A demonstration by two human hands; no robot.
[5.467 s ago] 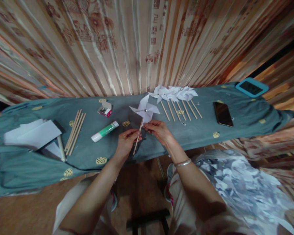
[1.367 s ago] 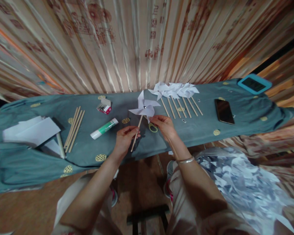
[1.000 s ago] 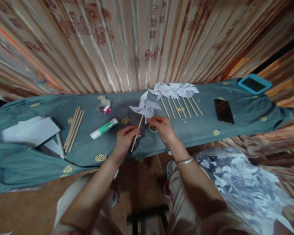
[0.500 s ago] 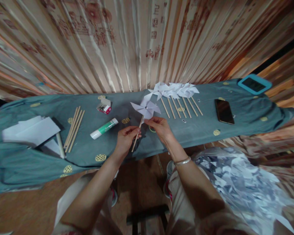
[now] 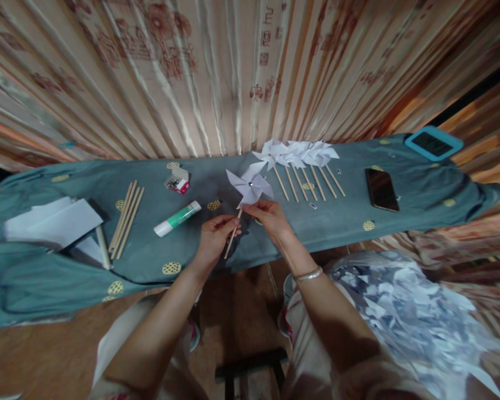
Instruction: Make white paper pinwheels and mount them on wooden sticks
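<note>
Her left hand (image 5: 214, 236) pinches the paper pinwheel's (image 5: 250, 186) stick near the counter's (image 5: 45, 278) front edge, keeping it upright. Right hand (image 5: 270, 219) fingers nip a blade's tip, steadying the wheel.

Bare cloth (image 5: 337, 219) between pinwheel row (image 5: 300, 161) and phone (image 5: 381, 189).
</note>
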